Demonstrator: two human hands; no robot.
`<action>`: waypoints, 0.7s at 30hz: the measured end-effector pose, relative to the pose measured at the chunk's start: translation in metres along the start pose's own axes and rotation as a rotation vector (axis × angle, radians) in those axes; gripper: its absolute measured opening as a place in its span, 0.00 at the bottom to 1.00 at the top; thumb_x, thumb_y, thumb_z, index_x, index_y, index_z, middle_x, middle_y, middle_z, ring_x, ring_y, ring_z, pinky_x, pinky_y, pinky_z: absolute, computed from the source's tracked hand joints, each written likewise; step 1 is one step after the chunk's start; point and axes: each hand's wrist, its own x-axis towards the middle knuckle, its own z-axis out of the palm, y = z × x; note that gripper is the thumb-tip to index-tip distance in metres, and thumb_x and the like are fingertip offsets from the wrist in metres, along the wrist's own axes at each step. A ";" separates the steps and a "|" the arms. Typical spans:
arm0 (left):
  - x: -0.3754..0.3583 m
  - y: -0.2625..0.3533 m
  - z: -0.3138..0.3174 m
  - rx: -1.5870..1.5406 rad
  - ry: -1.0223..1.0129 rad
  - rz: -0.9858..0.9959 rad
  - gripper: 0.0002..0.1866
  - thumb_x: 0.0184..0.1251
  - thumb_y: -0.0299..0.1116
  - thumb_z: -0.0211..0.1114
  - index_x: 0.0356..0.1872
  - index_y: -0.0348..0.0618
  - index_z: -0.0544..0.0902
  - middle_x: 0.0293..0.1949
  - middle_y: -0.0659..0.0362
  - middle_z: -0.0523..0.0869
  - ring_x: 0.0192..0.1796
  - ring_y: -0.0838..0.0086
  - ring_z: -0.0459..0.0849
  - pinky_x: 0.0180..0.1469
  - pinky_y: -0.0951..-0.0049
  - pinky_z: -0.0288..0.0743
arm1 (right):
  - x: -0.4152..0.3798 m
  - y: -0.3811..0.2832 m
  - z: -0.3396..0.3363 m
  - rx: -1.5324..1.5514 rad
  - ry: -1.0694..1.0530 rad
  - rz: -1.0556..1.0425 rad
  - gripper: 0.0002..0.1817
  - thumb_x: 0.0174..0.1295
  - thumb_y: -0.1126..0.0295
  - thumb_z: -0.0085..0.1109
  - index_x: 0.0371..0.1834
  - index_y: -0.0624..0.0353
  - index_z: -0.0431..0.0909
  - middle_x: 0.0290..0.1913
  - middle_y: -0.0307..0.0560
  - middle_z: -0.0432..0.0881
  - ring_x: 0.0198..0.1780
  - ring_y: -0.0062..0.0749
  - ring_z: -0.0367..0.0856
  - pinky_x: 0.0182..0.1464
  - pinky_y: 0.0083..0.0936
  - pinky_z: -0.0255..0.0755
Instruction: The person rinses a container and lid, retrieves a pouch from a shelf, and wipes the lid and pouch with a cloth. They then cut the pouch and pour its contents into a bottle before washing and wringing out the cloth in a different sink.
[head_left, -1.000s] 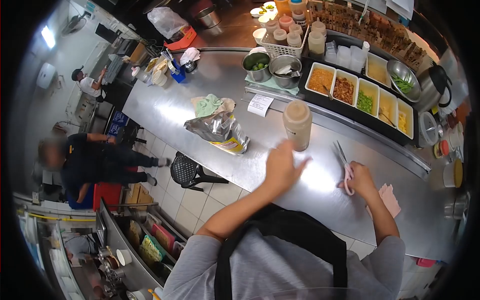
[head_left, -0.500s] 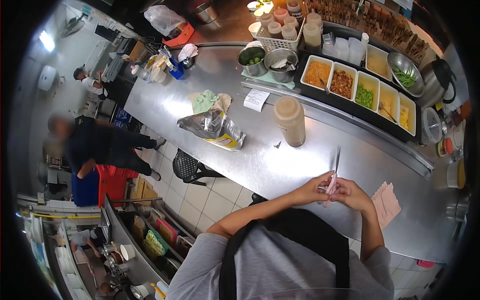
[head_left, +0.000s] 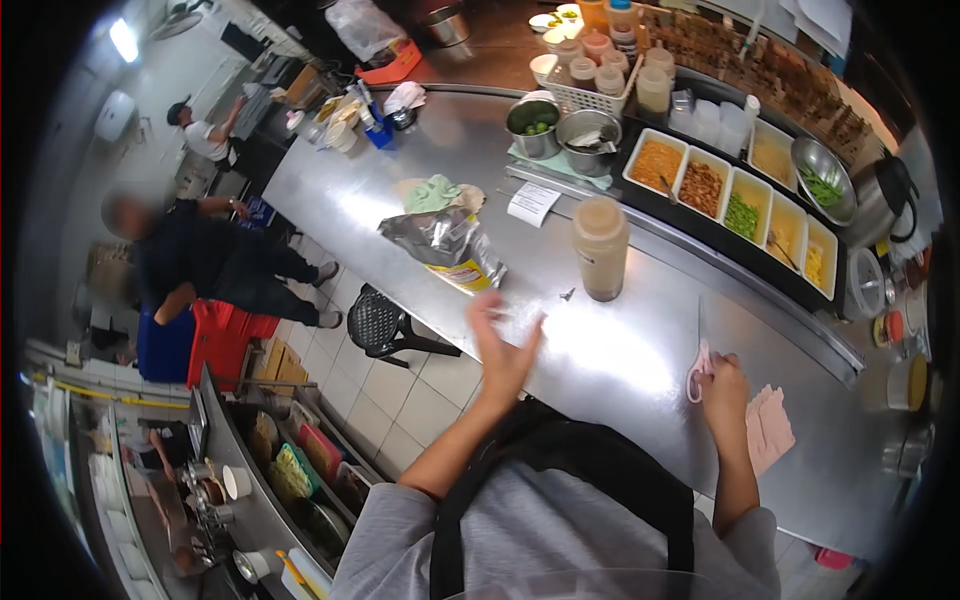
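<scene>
Just split! Your L hand is off the scissors, spread, nothing in it, nr the silver bag, so it's free; R hand alone grips 'em over the tabletop, L of the pink cloth. Pink handles, thin blades pointing away from you; can't tell if they're parted.

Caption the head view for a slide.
At a metal counter: right hand on pink-handled scissors, left hand open near foil pouch.
</scene>
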 end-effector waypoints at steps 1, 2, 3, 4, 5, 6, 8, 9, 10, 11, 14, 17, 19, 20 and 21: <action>0.016 -0.006 -0.018 0.109 0.121 -0.011 0.38 0.44 0.29 0.72 0.56 0.35 0.59 0.48 0.51 0.66 0.50 0.67 0.68 0.48 0.68 0.67 | 0.000 -0.011 -0.009 -0.024 0.068 0.001 0.17 0.44 0.74 0.61 0.40 0.64 0.75 0.35 0.56 0.73 0.38 0.50 0.73 0.37 0.34 0.69; 0.034 -0.012 -0.033 0.218 0.241 -0.024 0.41 0.43 0.29 0.72 0.57 0.36 0.56 0.51 0.51 0.65 0.53 0.67 0.67 0.51 0.65 0.66 | 0.004 -0.019 -0.013 -0.021 0.065 -0.021 0.17 0.44 0.74 0.61 0.40 0.64 0.75 0.35 0.56 0.73 0.38 0.50 0.73 0.37 0.34 0.69; 0.049 -0.023 -0.043 0.150 0.265 -0.067 0.43 0.41 0.30 0.73 0.57 0.37 0.54 0.52 0.50 0.65 0.54 0.66 0.67 0.54 0.64 0.64 | 0.009 -0.027 -0.016 0.066 0.082 -0.123 0.20 0.44 0.73 0.62 0.44 0.63 0.74 0.36 0.55 0.73 0.39 0.49 0.73 0.39 0.34 0.69; 0.062 -0.039 -0.049 0.081 0.286 -0.107 0.45 0.39 0.30 0.74 0.58 0.37 0.53 0.53 0.50 0.65 0.55 0.65 0.67 0.56 0.63 0.62 | 0.014 -0.036 -0.017 0.154 0.098 -0.223 0.24 0.44 0.72 0.63 0.49 0.62 0.73 0.37 0.54 0.73 0.40 0.47 0.73 0.41 0.34 0.68; 0.072 -0.055 -0.053 0.087 0.300 -0.112 0.45 0.39 0.30 0.74 0.58 0.37 0.53 0.53 0.50 0.65 0.55 0.65 0.67 0.56 0.63 0.62 | 0.020 -0.054 -0.016 0.339 -0.007 -0.165 0.30 0.43 0.71 0.65 0.54 0.61 0.69 0.42 0.54 0.72 0.44 0.47 0.72 0.45 0.34 0.68; 0.080 -0.073 -0.055 -0.193 0.138 -0.159 0.42 0.39 0.32 0.75 0.55 0.36 0.58 0.51 0.50 0.67 0.54 0.65 0.69 0.56 0.65 0.63 | 0.028 -0.072 -0.016 0.518 -0.114 -0.106 0.36 0.42 0.71 0.67 0.59 0.60 0.64 0.47 0.55 0.70 0.48 0.46 0.71 0.49 0.33 0.67; 0.079 -0.098 -0.053 -0.477 -0.011 -0.190 0.38 0.39 0.34 0.75 0.52 0.35 0.62 0.48 0.50 0.70 0.53 0.65 0.70 0.56 0.68 0.63 | 0.051 -0.090 0.010 0.599 -0.036 -0.285 0.51 0.37 0.68 0.72 0.66 0.56 0.51 0.56 0.57 0.63 0.57 0.47 0.65 0.58 0.34 0.62; 0.077 -0.108 -0.049 -0.389 -0.022 -0.235 0.35 0.39 0.34 0.76 0.48 0.36 0.65 0.45 0.52 0.72 0.50 0.67 0.72 0.55 0.68 0.65 | 0.063 -0.102 0.018 0.648 -0.015 -0.282 0.55 0.34 0.67 0.74 0.67 0.55 0.47 0.58 0.58 0.60 0.60 0.47 0.61 0.60 0.34 0.59; 0.077 -0.110 -0.043 -0.304 -0.038 -0.279 0.32 0.38 0.34 0.76 0.44 0.36 0.67 0.42 0.53 0.75 0.47 0.68 0.75 0.54 0.69 0.66 | 0.074 -0.113 0.025 0.696 0.009 -0.275 0.59 0.32 0.66 0.75 0.68 0.55 0.43 0.60 0.60 0.57 0.62 0.48 0.58 0.62 0.34 0.57; 0.073 -0.092 -0.037 -0.286 0.086 -0.241 0.28 0.39 0.35 0.76 0.37 0.36 0.69 0.38 0.55 0.76 0.43 0.69 0.76 0.52 0.69 0.68 | 0.087 -0.119 0.035 0.721 0.059 -0.354 0.61 0.30 0.65 0.76 0.68 0.54 0.42 0.61 0.59 0.57 0.63 0.47 0.58 0.62 0.34 0.57; 0.062 -0.073 -0.028 -0.091 0.180 -0.334 0.29 0.39 0.36 0.76 0.38 0.35 0.68 0.37 0.54 0.76 0.42 0.69 0.76 0.51 0.69 0.69 | 0.110 -0.140 0.048 0.876 0.126 -0.471 0.60 0.29 0.65 0.76 0.68 0.54 0.44 0.61 0.56 0.59 0.62 0.44 0.60 0.62 0.34 0.56; 0.045 -0.044 -0.023 0.101 0.358 -0.187 0.36 0.41 0.36 0.75 0.49 0.33 0.64 0.46 0.48 0.72 0.51 0.63 0.71 0.56 0.64 0.63 | 0.123 -0.140 0.053 1.005 0.046 -0.478 0.53 0.32 0.68 0.74 0.65 0.55 0.50 0.58 0.54 0.65 0.61 0.41 0.64 0.62 0.34 0.57; 0.051 -0.020 -0.019 0.289 0.562 0.011 0.40 0.41 0.37 0.75 0.54 0.33 0.62 0.50 0.46 0.69 0.55 0.61 0.69 0.58 0.63 0.61 | 0.129 -0.136 0.048 0.987 -0.085 -0.452 0.44 0.35 0.72 0.69 0.60 0.56 0.58 0.53 0.50 0.72 0.56 0.37 0.69 0.58 0.31 0.61; 0.055 0.000 -0.020 0.143 0.345 0.232 0.43 0.40 0.38 0.75 0.57 0.33 0.59 0.53 0.45 0.66 0.57 0.59 0.66 0.59 0.63 0.59 | 0.129 -0.134 0.044 0.987 -0.077 -0.443 0.44 0.35 0.72 0.69 0.60 0.56 0.58 0.53 0.50 0.72 0.56 0.37 0.69 0.58 0.31 0.61; 0.057 0.021 -0.020 -0.004 0.130 0.437 0.47 0.39 0.38 0.75 0.60 0.34 0.56 0.57 0.44 0.63 0.60 0.57 0.63 0.61 0.63 0.57 | 0.129 -0.132 0.039 1.031 -0.217 -0.466 0.43 0.35 0.71 0.69 0.60 0.56 0.58 0.52 0.49 0.71 0.55 0.35 0.70 0.57 0.30 0.62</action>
